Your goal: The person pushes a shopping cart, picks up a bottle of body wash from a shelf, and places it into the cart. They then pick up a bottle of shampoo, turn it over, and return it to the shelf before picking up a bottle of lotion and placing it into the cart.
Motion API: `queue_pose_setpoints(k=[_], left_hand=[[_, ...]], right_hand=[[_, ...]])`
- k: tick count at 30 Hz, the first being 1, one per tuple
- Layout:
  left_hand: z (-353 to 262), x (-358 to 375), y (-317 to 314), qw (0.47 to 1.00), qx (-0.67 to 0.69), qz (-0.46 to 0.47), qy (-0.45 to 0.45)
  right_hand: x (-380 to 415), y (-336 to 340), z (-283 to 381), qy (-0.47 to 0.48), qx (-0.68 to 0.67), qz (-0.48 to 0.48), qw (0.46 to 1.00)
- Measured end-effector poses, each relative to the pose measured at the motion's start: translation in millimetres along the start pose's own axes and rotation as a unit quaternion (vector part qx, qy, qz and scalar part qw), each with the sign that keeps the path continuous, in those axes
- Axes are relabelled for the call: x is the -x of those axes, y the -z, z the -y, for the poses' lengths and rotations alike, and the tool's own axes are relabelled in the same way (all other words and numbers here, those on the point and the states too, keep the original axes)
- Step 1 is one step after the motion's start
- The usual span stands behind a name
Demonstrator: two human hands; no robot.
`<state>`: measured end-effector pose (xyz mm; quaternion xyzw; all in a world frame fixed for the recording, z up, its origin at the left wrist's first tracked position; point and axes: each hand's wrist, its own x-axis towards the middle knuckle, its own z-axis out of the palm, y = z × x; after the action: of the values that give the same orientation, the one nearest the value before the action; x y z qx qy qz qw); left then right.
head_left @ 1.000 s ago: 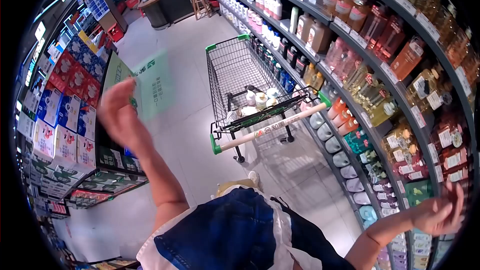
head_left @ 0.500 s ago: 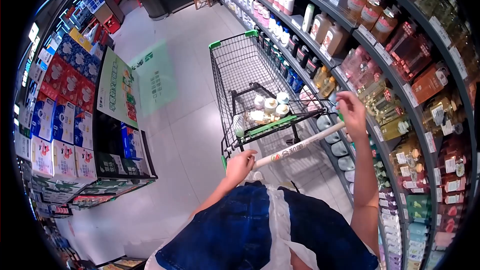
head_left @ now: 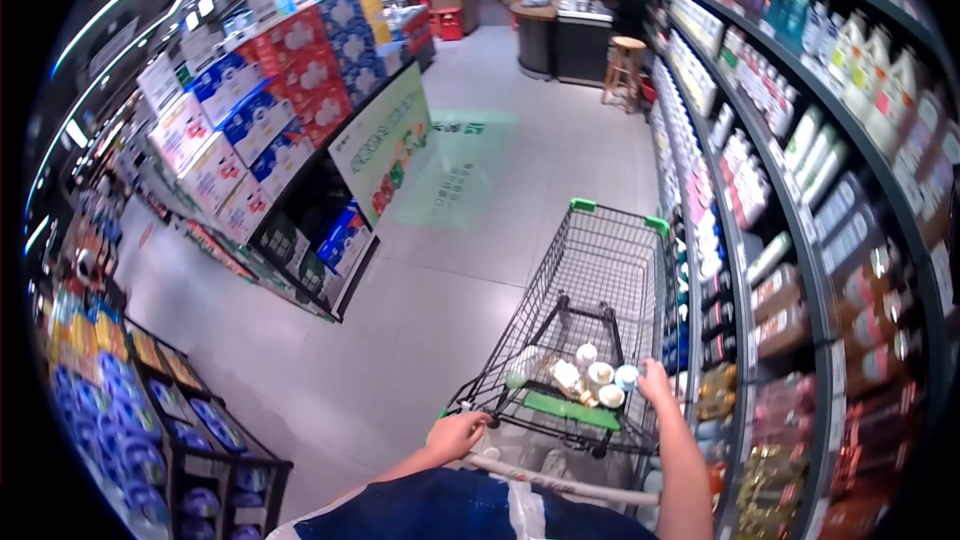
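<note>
My left hand [head_left: 460, 434] rests at the left end of the cart's pale handle [head_left: 560, 483], its fingers curled toward the black frame corner; what they grip is too small to make out. My right hand [head_left: 655, 382] is raised at the cart's right rear side, above the handle, and its fingertips are hard to make out. Between and ahead of both hands stands the wire shopping cart [head_left: 610, 260] with green corners. Near its rear lie several white-capped bottles [head_left: 600, 373], a clear bottle with a pale label [head_left: 568, 378] and a greenish bottle [head_left: 522, 367].
Shelves of bottles [head_left: 790, 320] run close along the cart's right side. Stacked boxes [head_left: 250, 130] and a green poster board [head_left: 385, 145] stand left. A low rack of blue packs [head_left: 205, 440] is at lower left. Ahead are a wooden stool [head_left: 624, 65] and a counter [head_left: 585, 45].
The view has tilted up and turned left, so cart and hands appear lower. My left hand has moved to the frame corner; my right hand sits nearer the cart's side.
</note>
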<state>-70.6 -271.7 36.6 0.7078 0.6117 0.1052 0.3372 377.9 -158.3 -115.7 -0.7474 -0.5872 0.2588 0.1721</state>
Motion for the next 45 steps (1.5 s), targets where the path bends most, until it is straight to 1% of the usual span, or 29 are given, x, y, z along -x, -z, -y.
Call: queue_pose_setpoints(k=[1,2,3,5,6,7,9,11,12,14,16,17,20,21,23,25,28,29,30,33,40,45], left_hand=[[0,-1,-4,0.999,-0.036,-0.012,0.012],[-2,1,-7,0.997,-0.063,-0.047,0.015],[-4,2,-7,0.993,-0.087,-0.076,0.009],[-5,2,-9,0.990,-0.100,-0.098,0.034],[-4,1,-11,0.988,-0.108,-0.100,0.040],[-3,0,-12,0.987,-0.115,-0.100,0.046],[-4,-2,-13,0.986,-0.123,-0.099,0.060],[-7,-1,-15,0.984,-0.124,-0.100,0.076],[-8,-2,-14,0.983,-0.134,-0.098,0.080],[-10,-2,-16,0.981,-0.150,-0.089,0.087],[-7,-6,-15,0.981,-0.144,-0.083,0.101],[-7,-5,-18,0.981,-0.138,-0.079,0.111],[-11,-8,-15,0.981,-0.141,-0.087,0.102],[-14,-8,-15,0.981,-0.141,-0.087,0.103],[-14,-8,-15,0.983,-0.134,-0.092,0.090],[-12,-9,-16,0.984,-0.127,-0.095,0.083],[-12,-11,-19,0.985,-0.108,-0.104,0.080],[-11,-12,-20,0.985,-0.107,-0.107,0.079],[-10,-13,-21,0.985,-0.106,-0.109,0.077],[-6,-14,-26,0.986,-0.098,-0.124,0.059],[-9,-15,-24,0.984,-0.089,-0.148,0.045],[-5,-15,-25,0.985,-0.081,-0.147,0.044]], right_hand=[[-16,-12,-14,-0.002,0.006,0.011,1.000],[-23,-13,-9,-0.049,0.013,0.044,0.998],[-35,-25,-18,-0.069,0.041,0.075,0.994],[-60,-61,-51,-0.077,0.062,0.092,0.991],[-62,-59,-47,-0.096,0.081,0.124,0.984],[-69,-73,-60,-0.084,0.083,0.120,0.986],[-80,-97,-77,-0.103,0.104,0.127,0.981],[-81,-103,-74,-0.115,0.102,0.160,0.975],[-85,-117,-80,-0.104,0.116,0.171,0.973],[-82,-115,-68,-0.101,0.123,0.140,0.977],[-88,-132,-83,-0.098,0.131,0.118,0.979],[-93,-143,-92,-0.095,0.164,0.104,0.976],[-91,-122,-75,-0.098,0.188,0.137,0.968],[-95,-133,-88,-0.085,0.197,0.128,0.968],[-91,-126,-83,-0.083,0.184,0.103,0.974],[-99,-131,-85,-0.112,0.149,0.086,0.979],[-95,-125,-91,-0.034,0.174,0.061,0.982],[-104,-127,-90,-0.060,0.174,0.075,0.980],[-114,-137,-102,-0.036,0.184,0.082,0.979],[-124,-133,-95,-0.002,0.174,0.050,0.983],[-138,-110,-84,0.091,0.142,0.001,0.986],[-145,-92,-96,0.139,0.121,-0.017,0.983]])
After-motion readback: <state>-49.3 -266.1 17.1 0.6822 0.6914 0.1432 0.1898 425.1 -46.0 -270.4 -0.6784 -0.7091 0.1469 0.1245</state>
